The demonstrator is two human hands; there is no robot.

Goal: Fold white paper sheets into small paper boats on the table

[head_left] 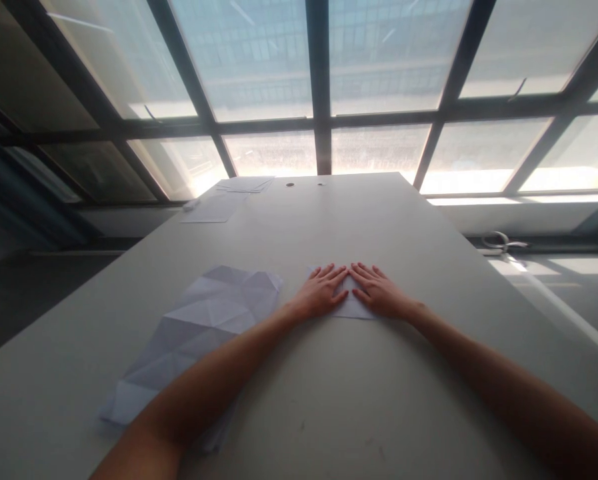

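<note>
A small folded sheet of white paper lies on the white table, mostly covered by my two hands. My left hand rests flat on its left part, fingers stretched out and pointing away from me. On the right part my right hand lies flat in the same way. The fingertips of both hands meet near the paper's far edge, and the thumbs nearly touch. Under and beside my left forearm spreads a larger creased sheet of white paper, its fold lines standing up slightly.
The white table stretches away toward large windows with dark frames. Several flat white sheets lie at its far left corner. Two small round holes sit near the far edge. A pale coiled cable is beyond the right edge.
</note>
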